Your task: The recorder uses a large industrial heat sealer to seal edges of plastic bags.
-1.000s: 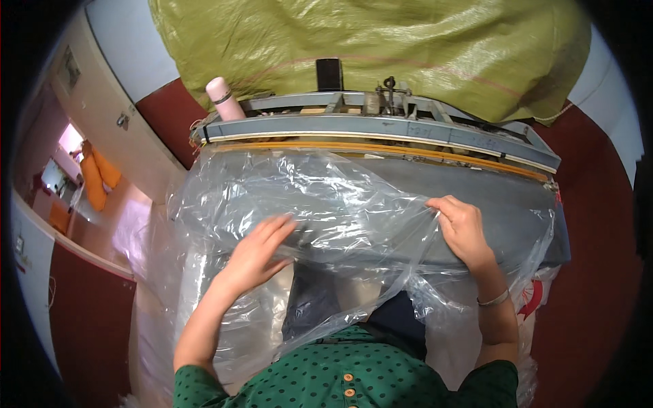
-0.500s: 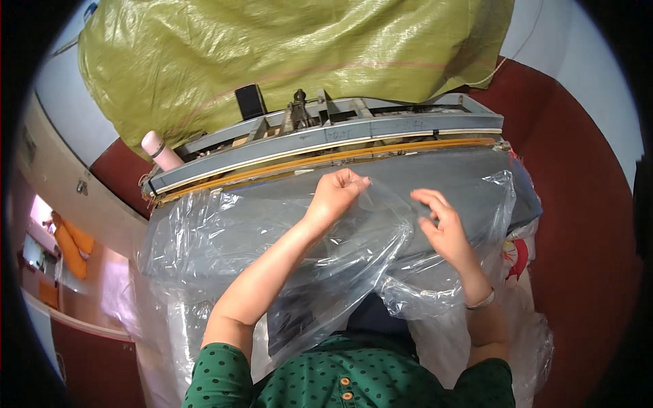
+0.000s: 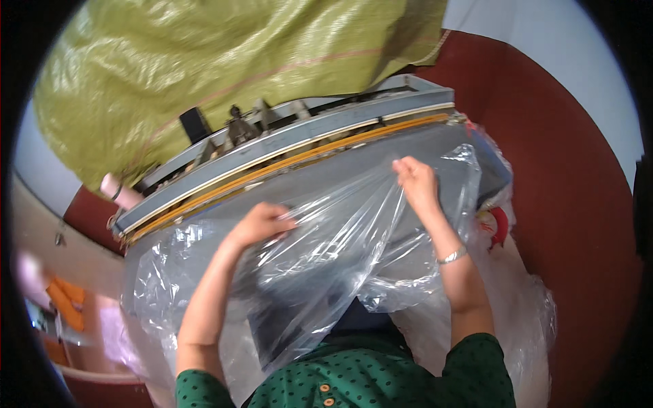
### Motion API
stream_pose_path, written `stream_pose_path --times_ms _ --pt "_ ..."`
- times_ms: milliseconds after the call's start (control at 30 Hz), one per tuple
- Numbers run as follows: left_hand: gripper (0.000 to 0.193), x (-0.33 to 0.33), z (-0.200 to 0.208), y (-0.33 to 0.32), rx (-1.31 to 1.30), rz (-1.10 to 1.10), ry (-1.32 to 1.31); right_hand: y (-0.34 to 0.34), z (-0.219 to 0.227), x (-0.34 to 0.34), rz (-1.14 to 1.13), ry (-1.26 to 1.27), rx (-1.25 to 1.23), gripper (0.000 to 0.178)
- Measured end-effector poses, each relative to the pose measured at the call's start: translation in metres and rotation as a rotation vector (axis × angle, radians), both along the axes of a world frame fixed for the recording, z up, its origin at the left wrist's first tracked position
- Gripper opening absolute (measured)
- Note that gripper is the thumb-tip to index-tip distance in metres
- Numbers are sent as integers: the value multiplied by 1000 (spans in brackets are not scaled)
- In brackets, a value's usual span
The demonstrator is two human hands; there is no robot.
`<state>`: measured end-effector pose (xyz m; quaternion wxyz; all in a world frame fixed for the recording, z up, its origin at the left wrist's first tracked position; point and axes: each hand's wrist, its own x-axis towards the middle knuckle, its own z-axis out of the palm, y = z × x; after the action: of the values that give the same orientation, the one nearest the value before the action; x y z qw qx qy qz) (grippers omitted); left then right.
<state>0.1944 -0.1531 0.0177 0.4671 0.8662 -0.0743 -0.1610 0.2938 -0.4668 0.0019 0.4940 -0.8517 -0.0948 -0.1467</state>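
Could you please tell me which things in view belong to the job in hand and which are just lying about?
Belonging to the job:
- clear plastic film, pinched by the left hand and right hand
- grey surface beneath
- metal frame behind, probably

Apparently lying about:
- pink bottle
- flat black object

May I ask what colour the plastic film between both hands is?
The plastic film is clear and colourless, as the head view shows.

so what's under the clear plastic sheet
Through the clear plastic sheet, the grey surface and dark cloth at the person's lap show; anything beneath that grey surface is covered.
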Motion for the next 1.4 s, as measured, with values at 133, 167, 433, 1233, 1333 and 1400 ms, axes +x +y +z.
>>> stream_pose_path --times_ms 133,167,433,1233,1333,1400 --pt "19 -37 -4 55 146 208 97 -90 -24 42 -412 -480 -553 11" --pt "19 -42 -4 56 139 192 96 -107 -26 48 -475 -451 -603 11" --pt "11 -66 -14 68 174 301 31 -156 -41 74 -812 -121 -496 24" --pt "51 -258 7 217 1047 665 -583 -189 -74 126 -379 -121 -621 25" --pt "61 -317 -86 282 907 1015 -148 -188 -82 132 -368 -116 -578 22" --pt "64 -322 -75 272 865 1146 -42 -195 -79 129 -371 -104 -638 22"
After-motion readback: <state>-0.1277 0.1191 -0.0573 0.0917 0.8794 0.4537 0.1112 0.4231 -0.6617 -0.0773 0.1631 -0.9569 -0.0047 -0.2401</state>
